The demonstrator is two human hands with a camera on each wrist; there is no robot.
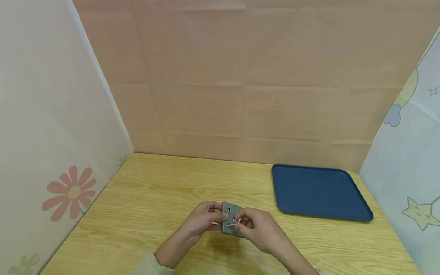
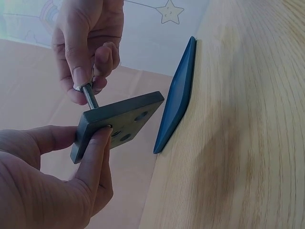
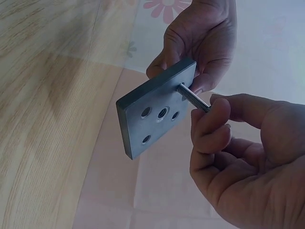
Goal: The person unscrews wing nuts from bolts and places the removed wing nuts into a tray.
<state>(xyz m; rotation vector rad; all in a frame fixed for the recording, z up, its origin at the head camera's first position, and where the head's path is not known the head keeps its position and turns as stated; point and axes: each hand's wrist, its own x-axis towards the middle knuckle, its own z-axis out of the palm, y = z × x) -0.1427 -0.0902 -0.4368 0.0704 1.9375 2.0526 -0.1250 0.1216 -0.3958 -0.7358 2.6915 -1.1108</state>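
A square grey metal plate (image 3: 155, 126) with several round holes is held above the table. My left hand (image 1: 199, 219) grips it by one edge, thumb on one face and fingers on the other. Out of a hole near a corner stands a threaded bolt (image 3: 193, 98). The outer end of that bolt is pinched between the thumb and fingers of my right hand (image 1: 260, 230). In the left wrist view, the bolt (image 2: 89, 97) meets the plate (image 2: 119, 114) from the side of the right hand (image 2: 88, 47). My right fingers mostly cover the bolt's head.
A blue tray (image 1: 321, 192) lies on the wooden table (image 1: 160, 189) at the back right. Behind the table hangs a tan backdrop (image 1: 243, 91). Pale patterned panels stand along the left (image 1: 29, 116) and right (image 1: 431, 143).
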